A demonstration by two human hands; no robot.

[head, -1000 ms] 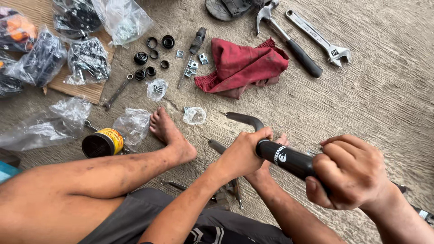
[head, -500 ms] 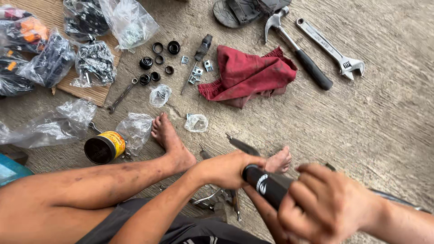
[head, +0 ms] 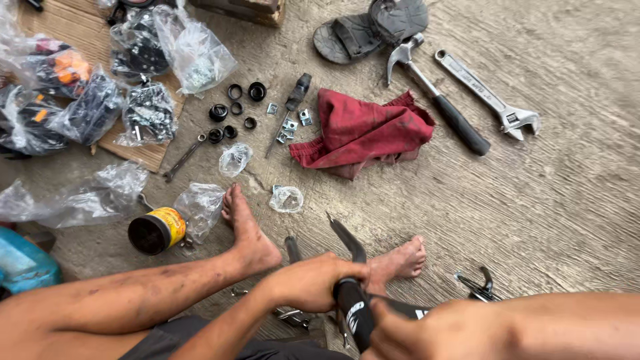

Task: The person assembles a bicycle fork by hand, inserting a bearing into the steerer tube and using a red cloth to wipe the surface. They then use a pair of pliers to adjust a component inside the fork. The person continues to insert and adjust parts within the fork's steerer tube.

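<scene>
Since a second ago the black handlebar grip (head: 352, 312) moved from center right down to the bottom center, where the left hand (head: 313, 280) clenches its end and the right hand (head: 440, 330) grasps it

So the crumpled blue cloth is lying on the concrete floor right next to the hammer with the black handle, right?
Not quite: the crumpled cloth is red, not blue. The head view shows it lying on the concrete floor beside the hammer with the black handle.
</scene>
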